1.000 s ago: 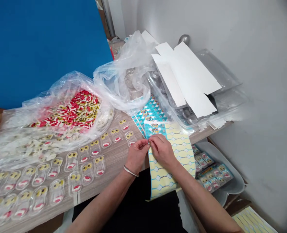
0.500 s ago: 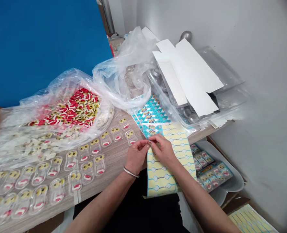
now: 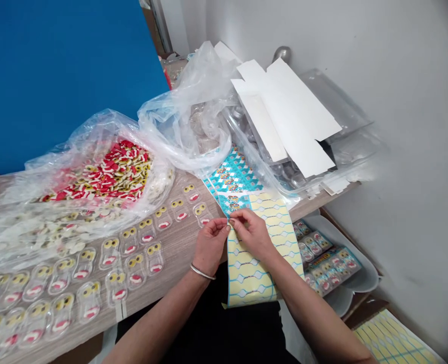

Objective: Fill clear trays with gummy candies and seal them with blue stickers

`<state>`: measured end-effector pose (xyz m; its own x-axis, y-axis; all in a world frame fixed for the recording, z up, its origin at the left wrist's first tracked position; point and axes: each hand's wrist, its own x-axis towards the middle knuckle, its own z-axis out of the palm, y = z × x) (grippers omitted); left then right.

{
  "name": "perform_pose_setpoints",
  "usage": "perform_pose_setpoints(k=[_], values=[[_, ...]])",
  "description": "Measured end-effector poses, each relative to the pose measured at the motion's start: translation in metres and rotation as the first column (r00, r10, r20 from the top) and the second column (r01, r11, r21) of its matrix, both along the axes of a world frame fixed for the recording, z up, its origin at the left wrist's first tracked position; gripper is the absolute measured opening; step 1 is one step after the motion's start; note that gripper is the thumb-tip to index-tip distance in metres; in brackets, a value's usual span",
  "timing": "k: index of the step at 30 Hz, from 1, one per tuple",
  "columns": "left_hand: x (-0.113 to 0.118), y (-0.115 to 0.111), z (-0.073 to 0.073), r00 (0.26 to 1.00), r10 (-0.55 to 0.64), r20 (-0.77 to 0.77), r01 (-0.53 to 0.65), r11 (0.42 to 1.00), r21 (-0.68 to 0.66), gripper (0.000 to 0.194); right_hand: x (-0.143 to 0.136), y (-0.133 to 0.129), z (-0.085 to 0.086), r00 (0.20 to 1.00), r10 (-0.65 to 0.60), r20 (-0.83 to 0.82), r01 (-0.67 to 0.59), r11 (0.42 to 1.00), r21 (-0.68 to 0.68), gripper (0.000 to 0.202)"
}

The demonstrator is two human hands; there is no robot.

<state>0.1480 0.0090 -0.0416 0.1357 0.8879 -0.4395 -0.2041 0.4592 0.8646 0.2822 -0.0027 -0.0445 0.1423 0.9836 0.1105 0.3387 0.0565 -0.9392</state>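
My left hand (image 3: pixel 211 246), with a bangle at the wrist, pinches at the left edge of a yellow-backed sticker sheet (image 3: pixel 247 275). My right hand (image 3: pixel 252 233) is closed in a pinch right beside it, the fingertips of both hands meeting at that edge. The sheet hangs over the table's front edge, its pale yellow side up with blue lines and white diamond shapes. Beneath its far end lie blue printed sticker sheets (image 3: pixel 234 174). To the left, rows of clear plastic shells (image 3: pixel 90 298) hold yellow-ringed eyes and red-and-white mouth pieces.
A clear bag (image 3: pixel 110 172) full of red, white and yellow pieces lies behind the shells. White cardboard (image 3: pixel 290 114) rests on clear plastic trays at the back right. Below the table, a grey tub (image 3: pixel 355 288) holds packed blister cards. A blue panel (image 3: pixel 64 76) stands at the back left.
The whole view has shifted slightly, so most things sit a little farther left. Both hands stay pinched at the sheet's edge, with only small finger movement.
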Motion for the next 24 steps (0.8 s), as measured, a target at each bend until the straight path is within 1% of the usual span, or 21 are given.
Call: perform_pose_setpoints(k=[2,4,8,11,13,14,16,18,19,21,24], values=[[0.002,-0.001,0.001,1.0,-0.008,-0.004,0.008,1.0,0.018,0.021,-0.003,-0.002,0.002,0.996,0.004,0.088,-0.009,0.999,0.052,0.011],[0.003,-0.002,0.0,1.0,0.002,-0.015,-0.001,1.0,0.023,0.021,-0.006,-0.002,0.003,0.992,-0.03,0.123,0.021,0.998,0.066,0.014],[0.004,-0.003,-0.001,0.999,0.019,-0.029,-0.019,1.0,0.009,0.022,-0.005,0.001,-0.001,0.991,-0.087,0.106,0.087,0.996,0.008,0.013],[0.005,-0.003,0.0,0.999,0.019,-0.03,-0.019,1.0,0.005,0.023,0.0,0.001,-0.001,0.998,-0.034,0.051,0.035,0.999,-0.03,0.013],[0.005,-0.003,0.0,0.999,0.003,-0.032,-0.003,1.0,0.014,0.023,0.003,-0.001,0.0,0.999,0.022,0.048,-0.022,1.0,-0.003,0.01],[0.005,-0.003,0.0,0.999,-0.007,-0.035,0.007,1.0,0.027,0.022,0.003,-0.002,0.001,0.997,0.041,0.071,-0.042,0.999,0.022,0.009],[0.006,-0.003,0.0,0.999,-0.021,-0.034,0.023,0.999,0.05,0.022,0.002,-0.003,0.001,0.989,0.038,0.146,-0.047,0.997,0.063,0.01],[0.007,-0.003,0.001,0.999,-0.023,-0.026,0.025,0.998,0.055,0.021,-0.002,-0.004,0.001,0.985,0.003,0.172,-0.016,0.997,0.075,0.013],[0.007,-0.003,0.001,1.0,-0.023,-0.019,0.024,0.998,0.05,0.021,-0.003,-0.004,0.0,0.988,-0.019,0.151,0.009,0.998,0.066,0.015],[0.008,-0.004,0.003,1.0,-0.021,-0.002,0.021,0.999,0.028,0.021,-0.006,-0.003,-0.001,0.997,-0.056,0.059,0.055,0.998,0.029,0.016],[0.007,-0.005,0.003,1.0,-0.013,0.006,0.013,1.0,-0.004,0.022,-0.007,0.0,-0.003,0.992,-0.093,-0.082,0.09,0.995,-0.035,0.017]])
